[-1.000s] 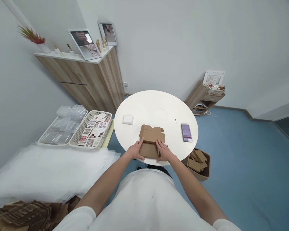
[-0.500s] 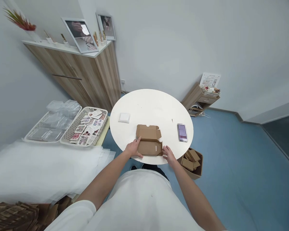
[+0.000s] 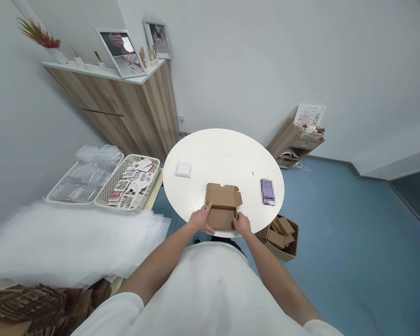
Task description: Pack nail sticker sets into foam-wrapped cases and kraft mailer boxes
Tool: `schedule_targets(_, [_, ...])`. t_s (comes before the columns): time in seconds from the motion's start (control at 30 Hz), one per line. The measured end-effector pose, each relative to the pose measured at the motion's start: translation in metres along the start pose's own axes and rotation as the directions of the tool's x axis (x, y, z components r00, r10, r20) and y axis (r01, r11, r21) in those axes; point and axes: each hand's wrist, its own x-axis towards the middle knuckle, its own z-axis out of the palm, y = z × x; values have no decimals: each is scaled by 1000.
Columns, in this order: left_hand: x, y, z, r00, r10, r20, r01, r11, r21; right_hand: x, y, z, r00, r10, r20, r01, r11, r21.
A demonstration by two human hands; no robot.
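A small brown cardboard box (image 3: 221, 218) lies at the near edge of the round white table (image 3: 227, 154), its lid (image 3: 224, 195) folded back away from me. Around the box's left end is my left hand (image 3: 201, 219), thumb at the near corner and fingers at the far one. My right hand (image 3: 242, 223) grips the right end wall, its fingers curled over the edge. The right wall now stands upright, and the inside shows bare cardboard.
On the table lie a white packet (image 3: 184, 170) and a blurred purple item (image 3: 268, 192). A carton of folded cardboard (image 3: 283, 238) stands on the floor at right. To the left are a basket of printed cards (image 3: 128, 184), a tray of clear plastic cases (image 3: 86, 175) and white sheets (image 3: 73, 242).
My right hand has closed in on the box's right end, and the end flap there has been folded inward. The whole view has shifted slightly.
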Motion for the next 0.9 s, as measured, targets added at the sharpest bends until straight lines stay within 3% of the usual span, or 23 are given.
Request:
schedule_targets(0.3, [1,1,5,1000,11,-17,-12,997,-73,0,1,-2,998,51,-26,-52,998,-38])
schedule_targets(0.43, [-9,2,9,999,7,-45,-16,975,-220,-6,6,-7,999,45,4,-45,998,47])
schedule_targets(0.57, [-22,-1,19,992,23,-128,-77,899,-431,-14,15,-10,998,-11,67,-4,974,225])
schedule_targets(0.67, [-27,-3,30,985,-88,-147,-16,807,-591,-20,24,-10,984,-25,177,-57,896,440])
schedule_targets(0.77, [-22,0,37,973,-200,-119,49,676,-735,-22,29,-10,955,-67,290,-140,760,635])
schedule_targets(0.9, [-3,11,33,957,-254,-139,26,554,-832,-8,29,-14,953,-152,261,-108,636,764])
